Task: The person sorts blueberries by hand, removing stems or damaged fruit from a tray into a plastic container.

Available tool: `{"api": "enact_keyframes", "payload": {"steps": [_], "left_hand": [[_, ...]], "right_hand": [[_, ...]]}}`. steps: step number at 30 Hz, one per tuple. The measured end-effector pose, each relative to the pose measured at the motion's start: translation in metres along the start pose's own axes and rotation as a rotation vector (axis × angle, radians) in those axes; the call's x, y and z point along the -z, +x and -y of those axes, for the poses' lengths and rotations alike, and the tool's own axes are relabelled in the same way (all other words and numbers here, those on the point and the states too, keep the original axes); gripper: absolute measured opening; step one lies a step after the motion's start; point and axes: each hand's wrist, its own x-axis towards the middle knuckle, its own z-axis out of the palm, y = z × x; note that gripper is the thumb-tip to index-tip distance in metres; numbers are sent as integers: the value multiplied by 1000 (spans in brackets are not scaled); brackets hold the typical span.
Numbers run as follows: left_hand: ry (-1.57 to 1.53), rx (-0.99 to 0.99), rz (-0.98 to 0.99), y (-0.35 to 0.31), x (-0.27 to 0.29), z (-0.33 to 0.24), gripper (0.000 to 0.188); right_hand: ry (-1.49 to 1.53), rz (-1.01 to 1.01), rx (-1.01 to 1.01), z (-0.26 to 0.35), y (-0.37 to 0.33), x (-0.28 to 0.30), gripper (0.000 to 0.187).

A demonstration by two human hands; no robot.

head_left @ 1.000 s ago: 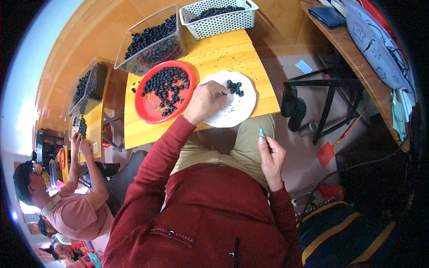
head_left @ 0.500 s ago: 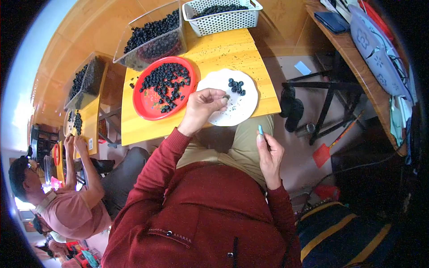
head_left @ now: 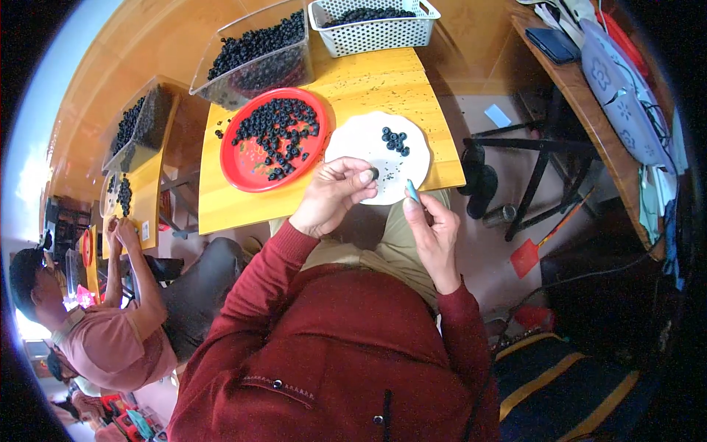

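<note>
Head view: mid-frame, the left hand (head_left: 335,193) pinches a small black round bead-like piece (head_left: 374,173) before a white scalloped plate (head_left: 353,138); the right hand (head_left: 433,232) grips a slim pale-blue tool (head_left: 412,191). Loose pinching could drop the piece; a tool slip could jab the left hand.
</note>
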Motion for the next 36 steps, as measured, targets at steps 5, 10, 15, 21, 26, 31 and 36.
{"api": "enact_keyframes", "payload": {"steps": [5,10,15,21,26,31,36], "left_hand": [[-10,2,65,-6,-1,7,14],[10,10,91,-13,-5,10,16],[-23,22,135,-16,-7,5,16],[-76,12,149,-17,-6,7,15],[-103,8,142,-18,-3,7,15],[-137,-27,119,-19,1,6,13],[-183,-23,143,-19,7,4,13]], "right_hand": [[82,50,44,-1,17,-12,28],[314,121,-95,7,21,-21,26],[509,182,-212,12,22,-21,22],[521,147,-254,6,23,-24,18],[427,167,-232,6,24,-23,20],[130,123,-102,5,19,-22,25],[-172,133,179,20,13,-24,30]]}}
